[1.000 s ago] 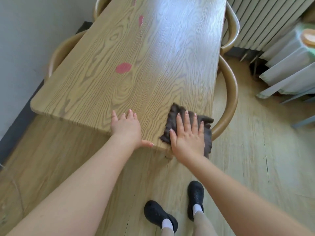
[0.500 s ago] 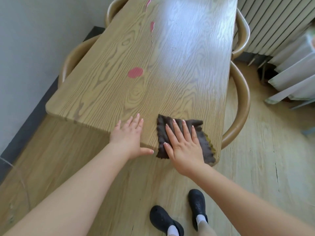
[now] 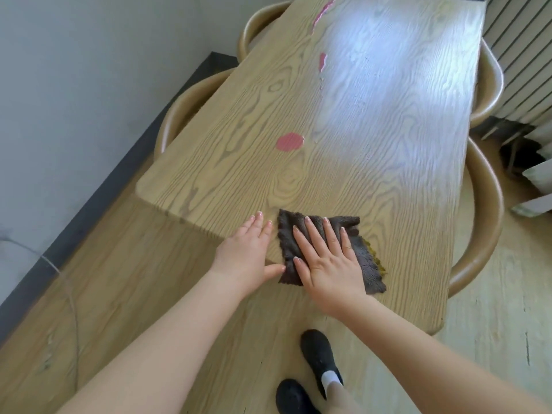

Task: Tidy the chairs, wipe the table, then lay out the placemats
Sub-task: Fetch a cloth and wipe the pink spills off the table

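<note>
Wooden table (image 3: 373, 138) carries pink spills (image 3: 289, 141) far from the near-edge cloth (image 3: 325, 252), pressed under the flat, open right hand (image 3: 325, 261), left hand (image 3: 248, 255) open alongside; short strokes risk missing them.

From my remote seat, the light oak-grain wooden table (image 3: 373, 162) runs out past the top edge, so I cannot see its far end. My flat right hand (image 3: 327, 259) covers the middle of the dark brown fleecy cloth (image 3: 366, 262). The curved tan wooden chairs (image 3: 485, 216) are tucked under the tabletop, which hides their seats. The pale folded objects (image 3: 537, 186) at the right edge are cut off and I cannot identify them. One black shoe (image 3: 291, 397) is cropped by the bottom edge.
</note>
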